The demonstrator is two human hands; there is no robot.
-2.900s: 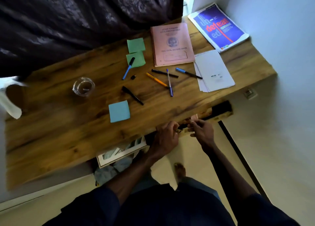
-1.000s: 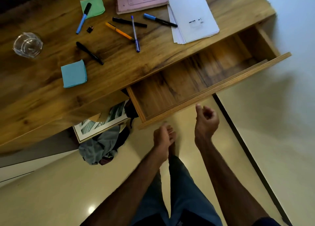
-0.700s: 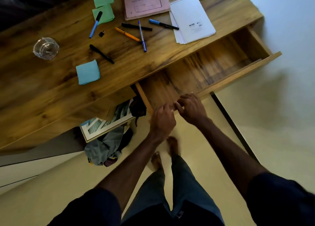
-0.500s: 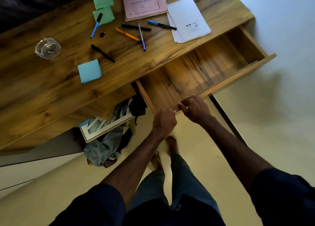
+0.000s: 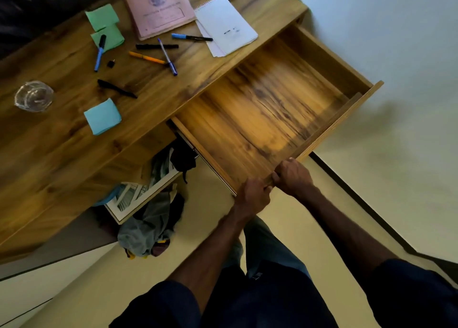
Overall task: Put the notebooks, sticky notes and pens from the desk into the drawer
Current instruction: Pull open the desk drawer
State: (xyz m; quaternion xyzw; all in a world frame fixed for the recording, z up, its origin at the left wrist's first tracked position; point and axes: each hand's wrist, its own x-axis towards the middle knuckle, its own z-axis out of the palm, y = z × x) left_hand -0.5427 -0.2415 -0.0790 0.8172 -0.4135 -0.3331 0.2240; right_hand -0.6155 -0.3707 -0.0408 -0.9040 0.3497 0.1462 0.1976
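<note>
I see the left hand (image 5: 254, 195) and right hand (image 5: 293, 177) almost touching, fingers curled over the thin top edge of the drawer (image 5: 329, 127) front near its left corner. The drawer is a shallow rectangular box pulled far out, its streaked matte wood floor showing. Beyond, on the same-grained desk (image 5: 62, 154), lie a pink record book (image 5: 161, 5), a white spiral notepad (image 5: 225, 24), slim pens including an orange pen (image 5: 146, 57), two green sticky notes (image 5: 102, 16) and a square blue sticky pad (image 5: 102, 116).
</note>
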